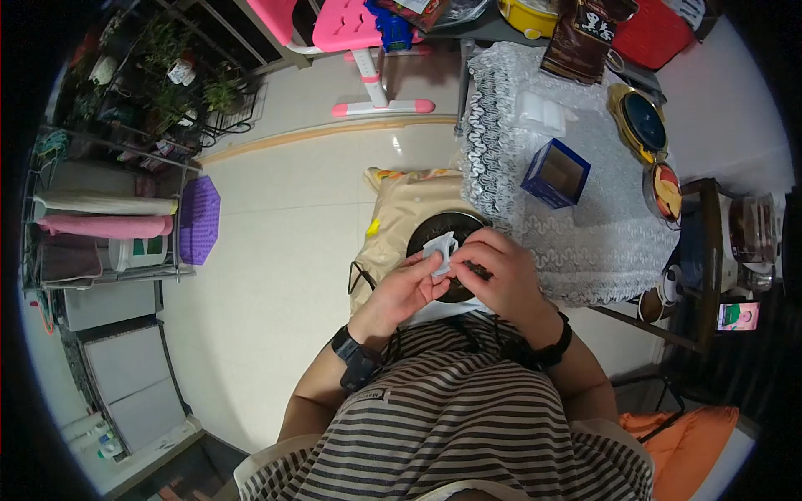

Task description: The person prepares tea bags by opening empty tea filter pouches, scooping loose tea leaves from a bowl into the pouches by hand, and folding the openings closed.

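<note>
While its mouth seems to gape toward the right, a small white pouch [436, 249] is held just above a dark bowl [420, 231] at the person's lap. The left hand [408, 288] is clamped on the pouch, thumb against fingers. The right hand [505, 271] has its fingertips drawn together at the pouch's right edge; whether they grip that edge or some dark bits, I cannot tell.

Handled well, the pouch probably wants a light pinch low down, so its thin wall is not squashed shut, and the right fingertips should work within the bowl's outline so loose bits drop back in.

Under the bowl's far side spreads a cream cloth [386, 204]. To the right stands the counter [616, 242] under lacy covering, with an open blue box [557, 174] near its left edge, a white stack [541, 113] beyond and a brown packet [585, 42] farther off.
</note>
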### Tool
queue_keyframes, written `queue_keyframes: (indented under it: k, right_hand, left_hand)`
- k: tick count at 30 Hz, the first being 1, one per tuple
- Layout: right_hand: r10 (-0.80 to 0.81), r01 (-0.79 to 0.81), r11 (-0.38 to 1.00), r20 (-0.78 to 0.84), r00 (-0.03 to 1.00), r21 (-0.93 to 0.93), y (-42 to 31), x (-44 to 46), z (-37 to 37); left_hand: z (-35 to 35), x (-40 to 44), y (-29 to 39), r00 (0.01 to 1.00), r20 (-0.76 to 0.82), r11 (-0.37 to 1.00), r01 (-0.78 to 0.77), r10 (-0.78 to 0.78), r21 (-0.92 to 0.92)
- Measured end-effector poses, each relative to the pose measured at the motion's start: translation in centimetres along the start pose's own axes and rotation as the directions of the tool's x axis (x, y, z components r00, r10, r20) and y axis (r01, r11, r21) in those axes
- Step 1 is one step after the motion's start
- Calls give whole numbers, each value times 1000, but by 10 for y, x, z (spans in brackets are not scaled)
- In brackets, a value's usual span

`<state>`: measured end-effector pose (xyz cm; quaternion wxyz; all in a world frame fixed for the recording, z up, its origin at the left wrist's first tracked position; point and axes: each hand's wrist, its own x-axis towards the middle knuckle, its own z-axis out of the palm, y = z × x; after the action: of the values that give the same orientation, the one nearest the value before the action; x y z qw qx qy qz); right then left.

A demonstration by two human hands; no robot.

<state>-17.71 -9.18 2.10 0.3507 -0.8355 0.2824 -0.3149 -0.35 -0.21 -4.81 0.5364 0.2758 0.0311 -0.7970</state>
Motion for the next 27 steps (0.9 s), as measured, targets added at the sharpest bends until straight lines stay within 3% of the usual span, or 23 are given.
queue_keyframes:
  k: [6, 8, 12, 15, 18, 21, 23, 24, 26, 27]
  right_hand:
    - [30, -30, 1000, 7, 1000, -9, -7, -2, -6]
    - [169, -171, 975, 27, 985, 143, -14, -1, -8]
    - [155, -156, 984, 14, 988, 85, -18, 2, -12]
    - [131, -136, 990, 115, 985, 38, -8, -3, -12]
    - [78, -76, 997, 83, 993, -32, -2, -4, -10]
    - [51, -48, 998, 72, 996, -40, -3, -3, -14]
    - [-59, 67, 995, 103, 993, -79, -3, -2, -16]
    - [-61, 69, 995, 105, 993, -76, -3, -3, -15]
    - [-135, 142, 988, 109, 985, -58, -2, -2, -14]
    - [-135, 142, 988, 108, 985, -59, -4, -1, -14]
  left_hand:
    - [-5, 0, 1, 997, 50, 996, -59, 56, 63]
    - [1, -1, 0, 997, 52, 997, -61, 59, 40]
    - [0, 0, -5, 992, 84, 994, -103, 98, 46]
    - [5, -4, -2, 990, 108, 991, -97, 87, 96]
    - [18, -8, 6, 988, 95, 959, -138, 117, 248]
    - [33, -14, 21, 964, 102, 873, -264, 244, 410]
    - [47, -19, 28, 951, 148, 706, -301, 272, 641]
    - [44, -19, 32, 951, 146, 706, -302, 275, 641]
    - [36, -18, 40, 984, 159, 594, -82, -78, 800]
    - [43, -19, 39, 982, 174, 627, -93, -68, 773]
